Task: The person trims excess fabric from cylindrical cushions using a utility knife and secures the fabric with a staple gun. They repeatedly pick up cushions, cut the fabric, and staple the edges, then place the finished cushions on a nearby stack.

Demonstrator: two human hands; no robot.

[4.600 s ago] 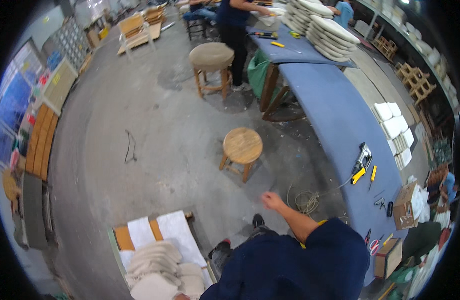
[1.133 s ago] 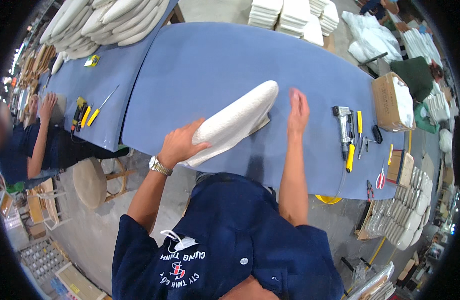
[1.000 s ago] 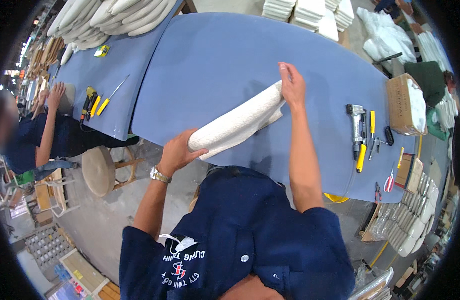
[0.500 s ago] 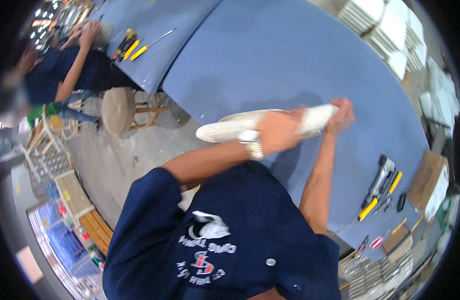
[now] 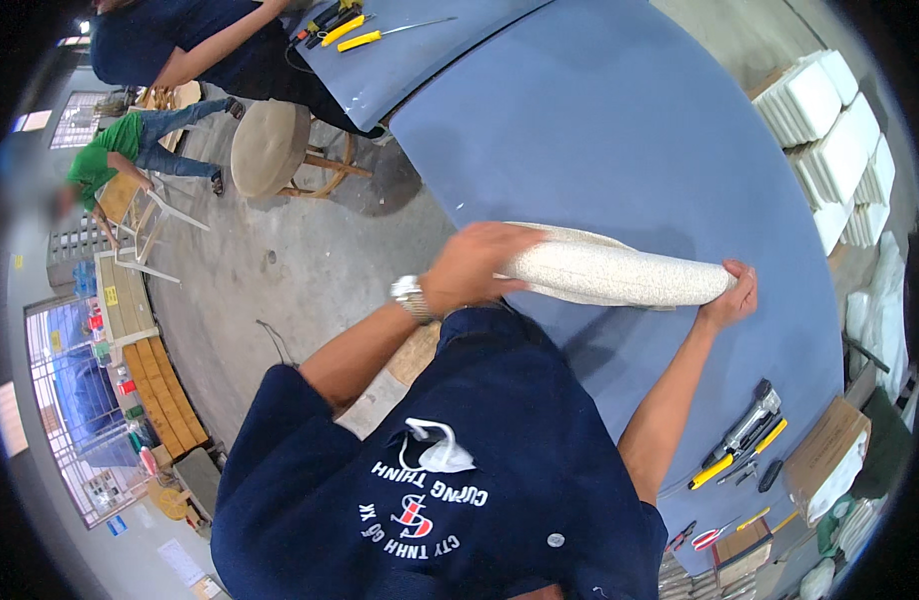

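The work surface is a long table [image 5: 620, 130] covered in blue material. A white textured cushion panel [image 5: 610, 275] rests on its near portion. Stacks of white cushion pads [image 5: 830, 130] lie along the far right edge. A staple gun [image 5: 750, 430], yellow-handled tools [image 5: 735, 455] and a cardboard box [image 5: 820, 455] lie at the right end. An adjoining blue table [image 5: 400, 60] carries yellow-handled screwdrivers [image 5: 365, 35].

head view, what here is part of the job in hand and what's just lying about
In hand:
white cushion, held at both ends
left hand
right hand
blue table

Lying about:
staple gun
yellow tools
cushion stacks
stool
cardboard box
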